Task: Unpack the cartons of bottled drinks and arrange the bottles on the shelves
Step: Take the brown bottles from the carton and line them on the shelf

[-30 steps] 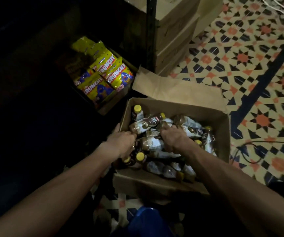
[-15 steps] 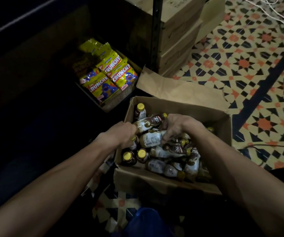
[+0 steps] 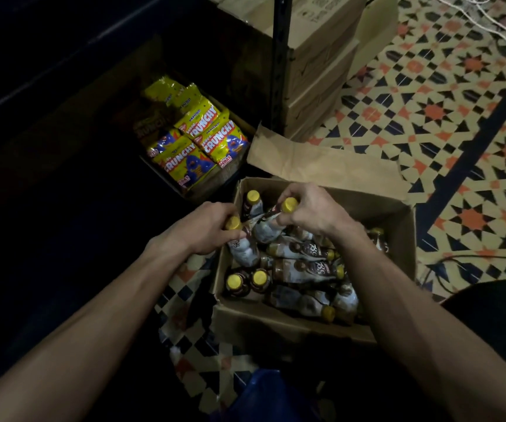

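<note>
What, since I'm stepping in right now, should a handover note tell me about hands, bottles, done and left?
Left hand: grip round the left bottle at its neck.
Right hand: grip on the right bottle near its yellow cap.
Both bottles are over the heap in the open carton.
Done: carton opened; no bottle shelved in view.
Left: shelve these two, then the many in the carton.

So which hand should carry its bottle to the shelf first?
Probably the left hand: it grips one bottle at the carton's left edge, nearer the dark shelving by the snack packets. The right hand holds a second bottle above the carton's middle.
</note>
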Demonstrator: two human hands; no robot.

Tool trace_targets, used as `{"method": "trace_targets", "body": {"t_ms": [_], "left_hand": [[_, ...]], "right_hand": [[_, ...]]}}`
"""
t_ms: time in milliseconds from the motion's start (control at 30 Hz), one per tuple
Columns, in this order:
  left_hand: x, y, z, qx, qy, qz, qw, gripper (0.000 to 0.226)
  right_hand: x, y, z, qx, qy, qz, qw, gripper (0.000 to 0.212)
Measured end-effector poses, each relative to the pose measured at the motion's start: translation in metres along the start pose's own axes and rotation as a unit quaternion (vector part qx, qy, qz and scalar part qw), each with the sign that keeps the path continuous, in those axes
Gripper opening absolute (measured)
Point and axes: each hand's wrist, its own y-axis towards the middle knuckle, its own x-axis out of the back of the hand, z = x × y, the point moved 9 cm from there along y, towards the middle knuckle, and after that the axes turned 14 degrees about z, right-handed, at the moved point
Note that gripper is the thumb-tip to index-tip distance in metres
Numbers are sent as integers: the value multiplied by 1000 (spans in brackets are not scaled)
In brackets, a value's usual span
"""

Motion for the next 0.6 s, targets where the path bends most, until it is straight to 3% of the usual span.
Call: {"method": "trace_targets", "body": {"t_ms": [233,600], "left_hand": [[62,-83,-38,-16,-104,-100,989,25],[240,-277,-170,16,-182,-223,957,25]], "right_hand": [[20,-56,44,47,98,-79,991,30],[127,-245,244,126,169,-148,966,37]]}}
